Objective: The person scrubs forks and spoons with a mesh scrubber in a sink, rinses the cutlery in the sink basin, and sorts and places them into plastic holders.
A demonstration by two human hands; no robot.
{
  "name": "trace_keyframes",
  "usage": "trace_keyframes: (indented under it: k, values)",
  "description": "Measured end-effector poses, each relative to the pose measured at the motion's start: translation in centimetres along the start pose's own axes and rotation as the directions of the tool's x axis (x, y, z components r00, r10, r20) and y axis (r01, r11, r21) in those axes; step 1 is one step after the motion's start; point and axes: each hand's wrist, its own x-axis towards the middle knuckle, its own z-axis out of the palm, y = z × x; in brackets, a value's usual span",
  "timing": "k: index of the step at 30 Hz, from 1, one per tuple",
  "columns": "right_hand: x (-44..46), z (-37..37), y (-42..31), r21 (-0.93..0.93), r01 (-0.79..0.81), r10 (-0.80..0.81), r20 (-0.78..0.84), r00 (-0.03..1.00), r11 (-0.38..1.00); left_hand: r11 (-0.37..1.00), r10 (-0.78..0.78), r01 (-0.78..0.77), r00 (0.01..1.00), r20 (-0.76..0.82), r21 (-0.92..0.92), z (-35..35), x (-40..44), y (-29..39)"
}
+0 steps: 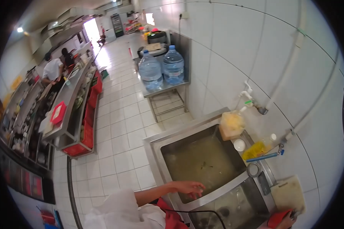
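My left hand (190, 188) hangs over the near edge of the large sink basin (165, 158), close to the steel divider. Its fingers are spread and nothing is in them. Cloudy brownish water (198, 162) fills that basin, with a few dark bits floating. At the lower right edge, my right hand (290, 220) is partly cut off, closed about a red object (278, 218) whose kind I cannot make out. Just above it a pale cutting board (288, 196) leans by the wall. The second basin (252, 198) holds water and some submerged dishes that are hard to tell.
Along the sink's back ledge are a bag of yellowish stuff (232, 124), a white cup (239, 145) and a bottle of yellow liquid (258, 149). Water jugs (151, 70) stand on a steel table (183, 86). A person (52, 70) works at the far left counter.
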Motion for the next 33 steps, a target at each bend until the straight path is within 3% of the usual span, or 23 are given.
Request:
trace_keyframes:
  k: [4,6,7,8,10,13,15,16,18,19,20,21,22,23,25,26,28,29,31,32,33]
  values:
    - [-2.1,-3.1,-4.7,0.022,0.140,-0.138,-0.066,0.988,0.990,0.996,0.052,-0.052,0.999,0.004,0.072,-0.3,4.2,-1.9]
    - [-3.9,-4.3,-5.5,0.046,0.180,-0.177,-0.069,0.982,0.983,0.893,0.299,-0.258,0.952,-0.058,0.368,0.7,8.5,-4.8]
    - [-4.7,-4.7,-6.0,0.058,0.192,-0.189,-0.063,0.980,0.980,0.782,0.417,-0.269,0.896,-0.151,0.563,1.5,11.1,-5.9]
    - [-5.5,-4.8,-6.3,0.061,0.206,-0.203,-0.050,0.978,0.977,0.641,0.539,-0.234,0.816,-0.212,0.731,2.4,13.7,-6.9]
    - [-7.3,-4.4,-6.0,0.069,0.222,-0.223,-0.003,0.975,0.973,0.514,0.474,0.046,0.817,-0.329,0.856,4.7,16.7,-5.6]
    - [-10.7,-1.1,-5.5,0.098,0.243,-0.255,0.138,0.957,0.965,0.490,0.391,0.067,0.874,-0.288,0.869,6.4,19.4,-4.7]
    - [-14.6,4.3,-4.0,0.156,0.243,-0.280,0.298,0.912,0.957,0.570,0.201,0.138,0.933,-0.300,0.810,6.7,20.4,-3.9]
    - [-18.5,8.4,-2.7,0.195,0.219,-0.281,0.399,0.873,0.956,0.601,0.395,0.041,0.853,-0.341,0.798,6.2,22.7,-6.8]
    - [-28.1,13.5,1.5,0.198,0.129,-0.221,0.570,0.791,0.972,0.601,0.266,0.117,0.904,-0.335,0.791,5.6,22.6,-6.5]
    - [-29.0,13.6,1.5,0.108,0.008,-0.084,0.718,0.691,0.994,0.564,0.381,0.052,0.869,-0.315,0.824,5.8,22.7,-7.2]
    - [-29.1,13.8,1.5,0.096,-0.017,-0.060,0.742,0.667,0.995,0.631,0.356,0.057,0.865,-0.354,0.774,6.5,21.9,-5.3]
    - [-30.8,16.3,3.2,0.029,-0.013,-0.007,0.593,0.805,1.000,0.676,0.225,0.126,0.903,-0.367,0.726,6.9,22.3,-4.3]
    - [-31.8,18.5,5.0,-0.094,0.023,0.033,0.558,0.829,0.995,0.620,0.269,0.116,0.898,-0.349,0.776,7.4,22.4,-4.4]
    - [-31.9,20.0,5.7,-0.200,-0.107,0.211,0.624,0.752,0.974,0.554,0.327,0.119,0.879,-0.347,0.824,7.4,22.6,-4.2]
    - [-32.7,23.4,7.4,-0.409,-0.258,0.479,0.657,0.582,0.875,0.562,0.297,0.103,0.901,-0.317,0.821,7.7,22.4,-3.5]
    - [-33.2,25.5,8.2,-0.413,-0.300,0.505,0.601,0.619,0.860,0.580,0.296,0.091,0.902,-0.313,0.810,7.5,22.2,-3.4]
    - [-34.7,31.3,10.6,-0.262,-0.263,0.348,0.365,0.864,0.929,0.570,0.260,0.134,0.907,-0.332,0.811,7.5,22.6,-3.5]
    - [-35.0,33.5,11.1,-0.179,-0.142,0.181,0.223,0.958,0.973,0.565,0.236,0.157,0.910,-0.342,0.810,7.4,22.6,-3.7]
    - [-31.8,30.8,4.4,-0.107,0.075,-0.049,0.227,0.973,0.991,0.574,0.195,0.186,0.914,-0.354,0.797,7.5,22.6,-3.6]
    - [-31.1,31.1,2.2,-0.102,0.075,-0.048,0.244,0.968,0.992,0.587,0.187,0.184,0.917,-0.353,0.789,7.4,22.9,-3.5]
    - [-30.8,31.5,0.4,-0.197,-0.012,0.100,0.445,0.890,0.980,0.586,0.177,0.200,0.914,-0.364,0.785,7.3,23.0,-3.5]
